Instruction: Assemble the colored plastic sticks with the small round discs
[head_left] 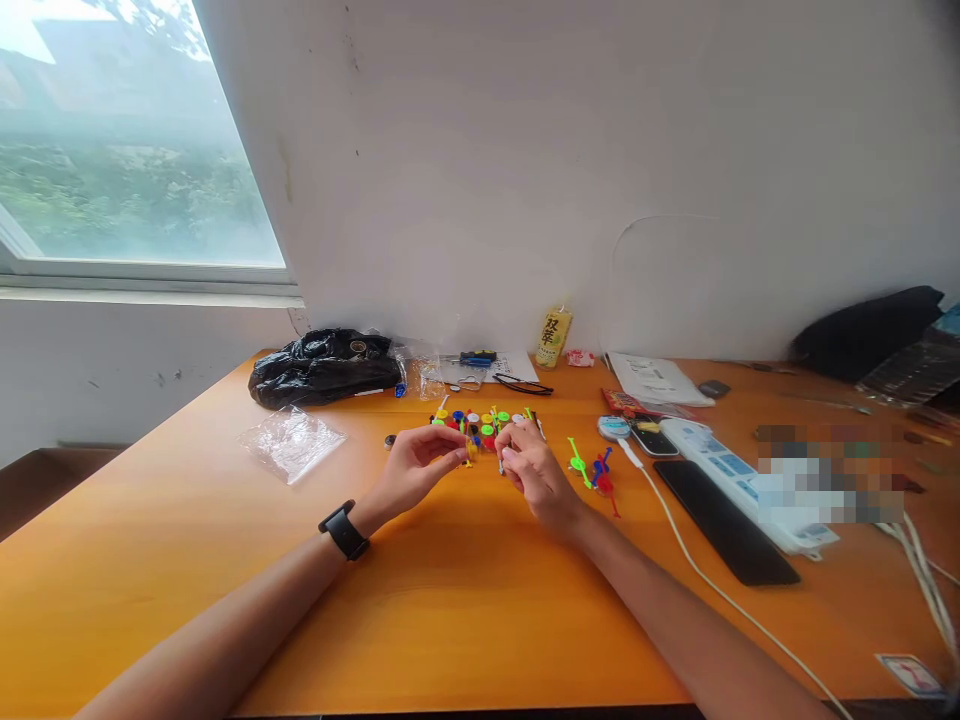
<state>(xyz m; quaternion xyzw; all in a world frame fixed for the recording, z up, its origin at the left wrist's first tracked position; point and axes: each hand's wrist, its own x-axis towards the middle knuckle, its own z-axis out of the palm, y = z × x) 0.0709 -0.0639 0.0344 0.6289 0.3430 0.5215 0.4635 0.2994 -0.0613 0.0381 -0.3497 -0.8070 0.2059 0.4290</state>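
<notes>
My left hand [416,468] is closed in a pinch, thumb and forefinger on a small yellow plastic piece [472,451]. Just to its right, my right hand [538,478] has its fingers curled together. A thin pale stick [501,465] shows beneath those fingertips, but whether they grip it I cannot make out. Behind both hands lies a cluster of small coloured discs [487,430] and thin sticks, partly hidden by the fingers. Right of my right hand rest a green disc on a stick [577,464] and similar blue and red pieces [602,472].
A clear plastic bag [292,445] and a black bag [322,368] lie left. Behind are a screwdriver [478,358], glasses [523,384] and a yellow drink can [553,337]. A power strip [720,470], black phone [724,520] and white cable [675,535] occupy the right.
</notes>
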